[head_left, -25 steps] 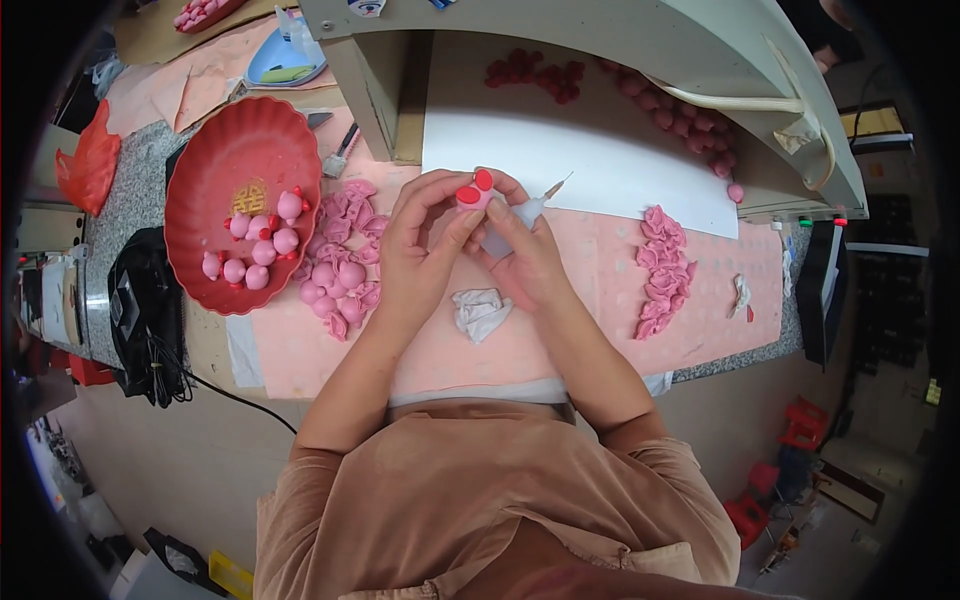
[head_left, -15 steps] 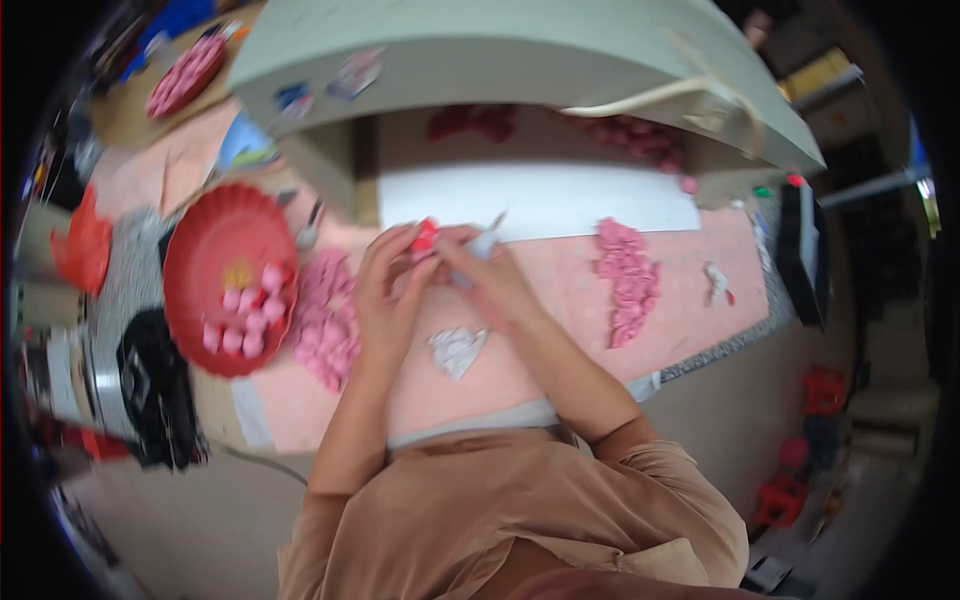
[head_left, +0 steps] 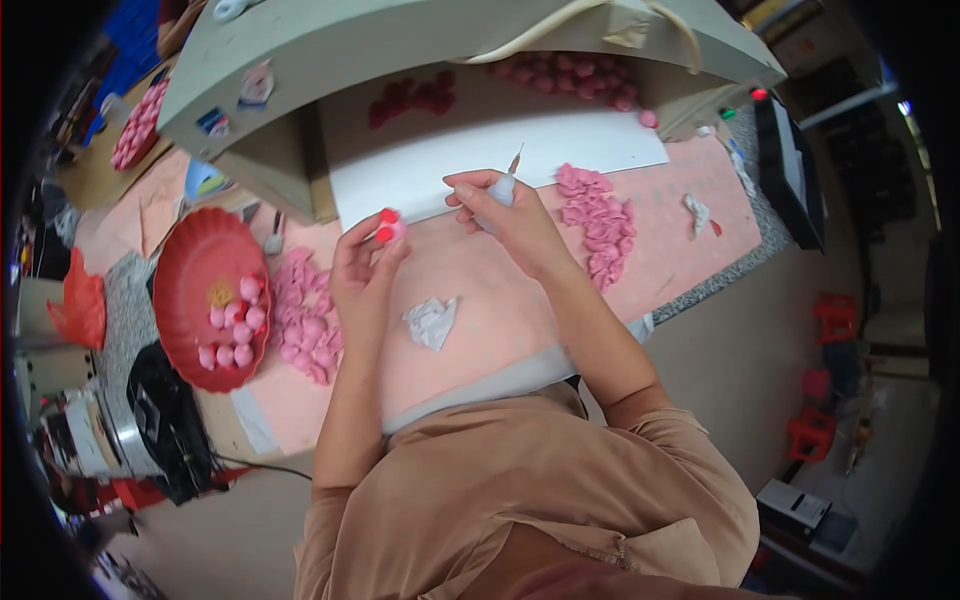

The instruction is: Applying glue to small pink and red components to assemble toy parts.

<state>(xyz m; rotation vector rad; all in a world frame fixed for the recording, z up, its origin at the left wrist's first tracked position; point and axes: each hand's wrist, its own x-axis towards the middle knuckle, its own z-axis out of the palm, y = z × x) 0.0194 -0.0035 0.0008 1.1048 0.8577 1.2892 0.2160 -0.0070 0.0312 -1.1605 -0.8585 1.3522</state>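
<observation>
My left hand (head_left: 362, 268) pinches a small pink piece with red round parts (head_left: 389, 226) between its fingertips. In my right hand (head_left: 522, 228) is a small whitish squeeze bottle with a thin needle tip (head_left: 503, 190), the tip pointing up and away from me. The two hands are apart over the pink work mat (head_left: 470, 300). Between my forearms lies a crumpled white tissue (head_left: 432, 322). Pink soft-looking pieces (head_left: 305, 325) are heaped left of my left forearm. A second heap of pink pieces (head_left: 600, 225) lies to the right of my right hand.
A fluted red tray (head_left: 190, 265) at the left holds several pink balls with red parts. Ahead stands a grey-green hood (head_left: 400, 60) over a white board (head_left: 375, 185), with red and pink pieces under it. A black box (head_left: 790, 180) stands at the far right.
My hands were close together; now they have separated, the left with the pink-and-red piece, the right with the bottle raised away. The whole view has shifted and turned slightly.
</observation>
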